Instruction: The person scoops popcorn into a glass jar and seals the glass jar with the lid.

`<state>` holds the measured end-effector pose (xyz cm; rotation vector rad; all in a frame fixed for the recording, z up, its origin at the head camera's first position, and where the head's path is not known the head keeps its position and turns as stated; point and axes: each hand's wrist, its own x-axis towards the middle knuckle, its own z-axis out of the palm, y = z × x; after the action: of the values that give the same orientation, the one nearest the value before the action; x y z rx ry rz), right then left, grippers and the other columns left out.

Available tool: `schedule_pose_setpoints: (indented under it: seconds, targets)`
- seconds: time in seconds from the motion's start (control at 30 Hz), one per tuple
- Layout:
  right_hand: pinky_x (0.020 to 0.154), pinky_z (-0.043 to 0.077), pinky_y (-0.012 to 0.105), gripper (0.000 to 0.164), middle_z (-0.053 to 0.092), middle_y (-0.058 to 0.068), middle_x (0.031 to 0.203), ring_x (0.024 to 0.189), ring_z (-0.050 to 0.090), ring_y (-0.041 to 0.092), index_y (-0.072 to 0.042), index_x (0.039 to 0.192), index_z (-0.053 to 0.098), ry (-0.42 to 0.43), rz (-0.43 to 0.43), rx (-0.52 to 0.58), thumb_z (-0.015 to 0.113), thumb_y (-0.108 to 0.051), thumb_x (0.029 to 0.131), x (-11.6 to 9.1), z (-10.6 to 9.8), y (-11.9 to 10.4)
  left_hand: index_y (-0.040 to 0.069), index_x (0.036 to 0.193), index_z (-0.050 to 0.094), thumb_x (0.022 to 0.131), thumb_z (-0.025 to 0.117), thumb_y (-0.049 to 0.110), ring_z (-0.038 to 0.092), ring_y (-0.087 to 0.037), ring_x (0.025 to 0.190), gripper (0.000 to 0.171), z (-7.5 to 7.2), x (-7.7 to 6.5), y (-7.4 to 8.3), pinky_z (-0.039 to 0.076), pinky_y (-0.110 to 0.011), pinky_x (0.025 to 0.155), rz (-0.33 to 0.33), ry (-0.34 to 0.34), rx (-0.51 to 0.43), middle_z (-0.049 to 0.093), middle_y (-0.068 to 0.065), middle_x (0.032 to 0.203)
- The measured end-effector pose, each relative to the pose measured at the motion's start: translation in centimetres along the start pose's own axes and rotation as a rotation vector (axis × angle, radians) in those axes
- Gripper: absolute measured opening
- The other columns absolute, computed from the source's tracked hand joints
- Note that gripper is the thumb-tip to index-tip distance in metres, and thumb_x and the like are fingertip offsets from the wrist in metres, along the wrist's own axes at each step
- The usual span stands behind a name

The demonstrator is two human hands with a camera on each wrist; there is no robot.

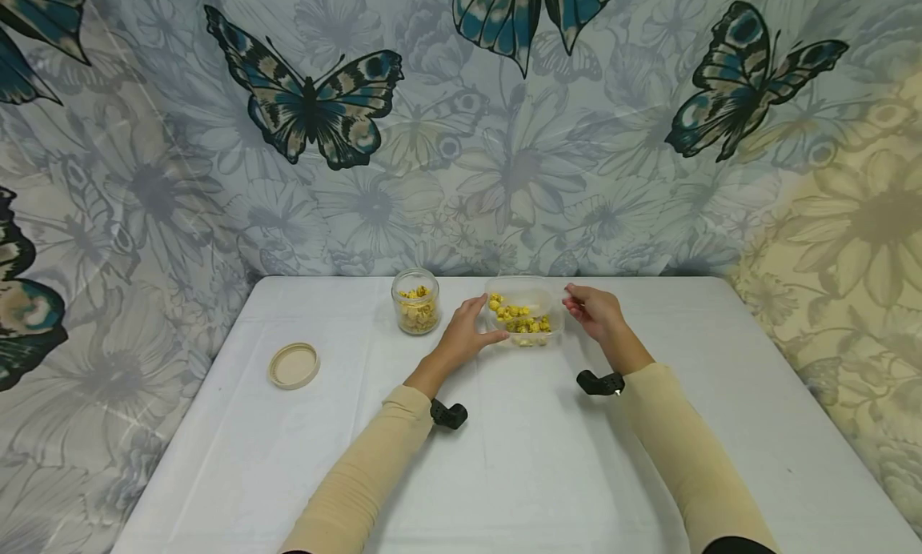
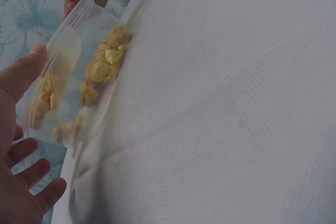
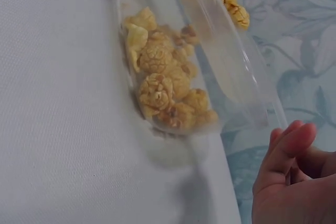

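A clear plastic container [image 1: 545,291] with yellow popcorn [image 1: 515,310] in it rests near the table's back edge. My left hand [image 1: 461,334] is spread at its left end, thumb toward the front. In the left wrist view one digit touches the rim while the other fingers stand apart. At the container's right end my right hand [image 1: 596,314] has curled fingers, which seem to pinch the rim's corner; the right wrist view shows these fingertips [image 3: 302,132] at that corner. Left of the container stands an uncovered glass jar [image 1: 416,304], partly filled with popcorn.
A round beige lid [image 1: 294,366] lies on the left of the white-covered table [image 1: 504,474]. Butterfly-patterned cloth [image 1: 374,210] hangs behind and at the sides. Each wrist carries a small black camera, the left one [image 1: 450,415] and the right one [image 1: 599,383].
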<state>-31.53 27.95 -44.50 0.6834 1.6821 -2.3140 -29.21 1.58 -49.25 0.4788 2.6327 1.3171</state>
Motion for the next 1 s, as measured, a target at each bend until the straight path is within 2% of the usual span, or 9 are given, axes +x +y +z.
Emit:
schedule_pose_setpoints:
  seconds: [0.3, 0.53, 0.8, 1.0]
  targets:
    - [0.051, 0.05, 0.015, 0.013, 0.067, 0.002, 0.063, 0.056, 0.06, 0.006, -0.009, 0.087, 0.067, 0.015, 0.025, 0.076, 0.058, -0.012, 0.097, -0.2, -0.82, -0.21, 0.017, 0.156, 0.025, 0.086, 0.071, 0.047, 0.029, -0.034, 0.146, 0.088, 0.05, 0.02, -0.18, 0.033, -0.053, 0.115, 0.001, -0.01, -0.009, 0.028, -0.011, 0.159]
    - [0.051, 0.051, 0.015, 0.021, 0.067, 0.001, 0.062, 0.056, 0.06, 0.006, -0.01, 0.08, 0.069, 0.015, 0.014, 0.077, 0.059, -0.012, 0.097, -0.43, -1.01, -0.4, 0.017, 0.156, 0.026, 0.087, 0.071, 0.045, 0.029, -0.034, 0.145, 0.086, 0.07, 0.04, -0.18, 0.033, -0.053, 0.115, 0.002, -0.001, -0.02, 0.028, -0.011, 0.158]
    - [0.051, 0.051, 0.015, 0.009, 0.067, 0.001, 0.064, 0.056, 0.059, 0.007, -0.008, 0.094, 0.065, 0.021, 0.016, 0.085, 0.059, -0.014, 0.097, -0.73, -0.93, -0.59, 0.016, 0.155, 0.028, 0.086, 0.071, 0.047, 0.031, -0.034, 0.145, 0.087, 0.11, -0.02, -0.06, 0.034, -0.052, 0.115, 0.003, 0.009, -0.005, 0.03, -0.012, 0.158]
    - [0.051, 0.05, 0.015, 0.013, 0.067, 0.001, 0.063, 0.055, 0.059, 0.007, -0.009, 0.088, 0.067, 0.023, 0.02, 0.096, 0.059, -0.014, 0.097, -0.85, -0.84, -0.67, 0.015, 0.155, 0.027, 0.087, 0.07, 0.047, 0.03, -0.034, 0.145, 0.086, 0.09, -0.13, -0.02, 0.033, -0.051, 0.116, 0.004, 0.01, -0.007, 0.029, -0.013, 0.158]
